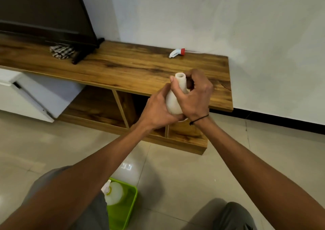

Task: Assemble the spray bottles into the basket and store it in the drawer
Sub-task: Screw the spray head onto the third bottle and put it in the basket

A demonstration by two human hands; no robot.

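A white spray bottle body (175, 96) with an open neck and no nozzle is held upright over the front edge of the wooden TV cabinet (123, 67). My left hand (156, 110) grips its lower body and my right hand (197, 96) wraps its neck and shoulder. A white spray nozzle with a red collar (176, 53) lies on the cabinet top near the wall, apart from both hands. On the floor between my knees sits a green basket (130, 205) holding one assembled bottle (113, 193) lying down.
A TV (44, 13) stands on the cabinet's left, with a checked cloth (60, 51) at its foot. A white drawer (26, 97) hangs open at the left under the top. Open wooden shelf compartments (98, 106) lie below. The floor is tiled.
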